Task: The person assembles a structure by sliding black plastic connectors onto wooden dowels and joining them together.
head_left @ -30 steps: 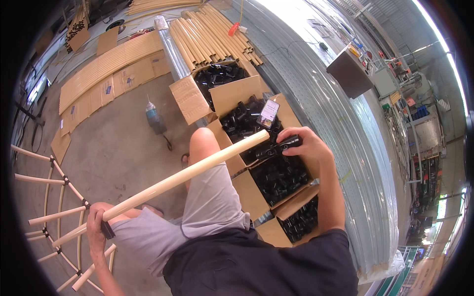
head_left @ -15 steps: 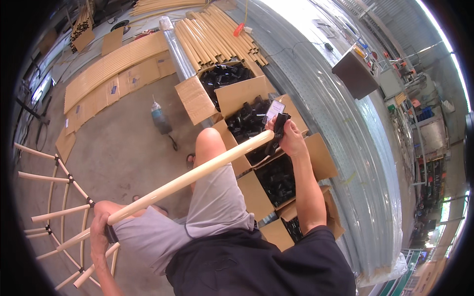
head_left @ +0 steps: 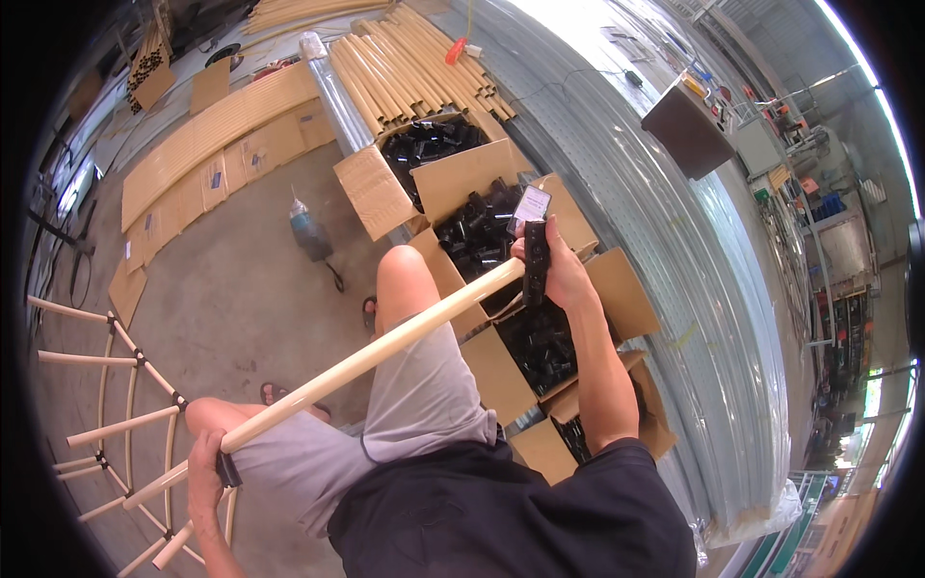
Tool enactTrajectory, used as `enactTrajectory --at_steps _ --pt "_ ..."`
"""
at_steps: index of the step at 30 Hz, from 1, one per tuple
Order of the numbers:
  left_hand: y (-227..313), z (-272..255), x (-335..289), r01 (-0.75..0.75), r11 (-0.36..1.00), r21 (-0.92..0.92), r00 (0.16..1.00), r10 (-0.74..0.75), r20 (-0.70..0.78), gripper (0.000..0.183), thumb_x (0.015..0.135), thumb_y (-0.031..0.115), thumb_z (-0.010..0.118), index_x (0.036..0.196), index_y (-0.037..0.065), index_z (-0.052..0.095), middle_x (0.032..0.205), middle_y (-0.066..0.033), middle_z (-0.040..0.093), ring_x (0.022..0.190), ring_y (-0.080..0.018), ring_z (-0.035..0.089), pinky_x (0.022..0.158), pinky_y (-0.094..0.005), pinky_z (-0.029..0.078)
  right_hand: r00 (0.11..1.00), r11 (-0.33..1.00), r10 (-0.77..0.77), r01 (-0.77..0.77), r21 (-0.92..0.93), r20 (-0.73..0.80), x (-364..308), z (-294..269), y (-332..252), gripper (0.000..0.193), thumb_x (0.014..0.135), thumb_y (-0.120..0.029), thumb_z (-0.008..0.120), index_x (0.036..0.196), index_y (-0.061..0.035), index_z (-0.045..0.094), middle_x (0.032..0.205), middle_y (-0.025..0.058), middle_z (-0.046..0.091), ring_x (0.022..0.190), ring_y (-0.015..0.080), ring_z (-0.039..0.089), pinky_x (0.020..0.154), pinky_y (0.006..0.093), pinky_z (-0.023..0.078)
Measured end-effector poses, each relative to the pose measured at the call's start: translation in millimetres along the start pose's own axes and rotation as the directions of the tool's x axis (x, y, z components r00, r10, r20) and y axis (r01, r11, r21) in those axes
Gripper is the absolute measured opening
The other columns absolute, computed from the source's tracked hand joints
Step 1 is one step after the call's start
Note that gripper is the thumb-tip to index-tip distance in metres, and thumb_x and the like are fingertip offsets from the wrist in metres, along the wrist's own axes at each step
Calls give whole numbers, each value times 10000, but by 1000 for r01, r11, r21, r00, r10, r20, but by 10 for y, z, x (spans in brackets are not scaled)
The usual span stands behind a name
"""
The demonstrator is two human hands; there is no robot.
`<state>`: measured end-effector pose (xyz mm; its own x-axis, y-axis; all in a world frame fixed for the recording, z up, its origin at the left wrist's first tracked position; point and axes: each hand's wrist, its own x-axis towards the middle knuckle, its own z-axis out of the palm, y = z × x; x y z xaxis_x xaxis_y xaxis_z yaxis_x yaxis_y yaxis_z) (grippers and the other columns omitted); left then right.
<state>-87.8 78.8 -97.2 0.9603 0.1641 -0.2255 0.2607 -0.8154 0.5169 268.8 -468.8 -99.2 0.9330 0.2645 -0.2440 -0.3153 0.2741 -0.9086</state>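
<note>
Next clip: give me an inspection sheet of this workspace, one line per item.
Surface: grey concrete floor, cardboard sheets along its far edge.
Job's things: long pale rod across the lap; black connector at its far end.
Clutter: open boxes of black parts, rod bundle, bottle.
Hands: left hand grips the rod's near end; right hand holds the connector against the rod tip.
Cables: nothing seen.
Surroundings: rod frame at left, plastic-wrapped metal sheeting at right.
</note>
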Motion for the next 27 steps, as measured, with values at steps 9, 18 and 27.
enactTrajectory --at_steps 9,18,27 --pt "42 16 64 -82 992 95 995 87 -46 260 853 -3 542 1102 46 600 898 -161 524 826 -363 545 739 -435 434 980 978 130 -102 -179 150 68 -164 230 537 1054 -511 501 1240 -39 678 952 12 642 901 79 600 790 238 509" --pt "-9 -122 148 -92 996 -13 996 92 6 224 868 12 533 1084 18 593 878 -164 543 823 -361 559 736 -436 442 957 990 132 -112 -88 259 373 -213 504 893 908 -731 497 1305 61 613 982 21 654 958 121 615 918 295 519" --pt "-53 -146 258 -150 988 -23 989 150 3 262 873 -11 524 1117 25 611 937 -187 594 881 -375 604 774 -425 474 997 958 -36 55 -282 72 468 20 543 937 939 -801 336 1043 44 727 786 -3 602 713 101 548 673 228 459"
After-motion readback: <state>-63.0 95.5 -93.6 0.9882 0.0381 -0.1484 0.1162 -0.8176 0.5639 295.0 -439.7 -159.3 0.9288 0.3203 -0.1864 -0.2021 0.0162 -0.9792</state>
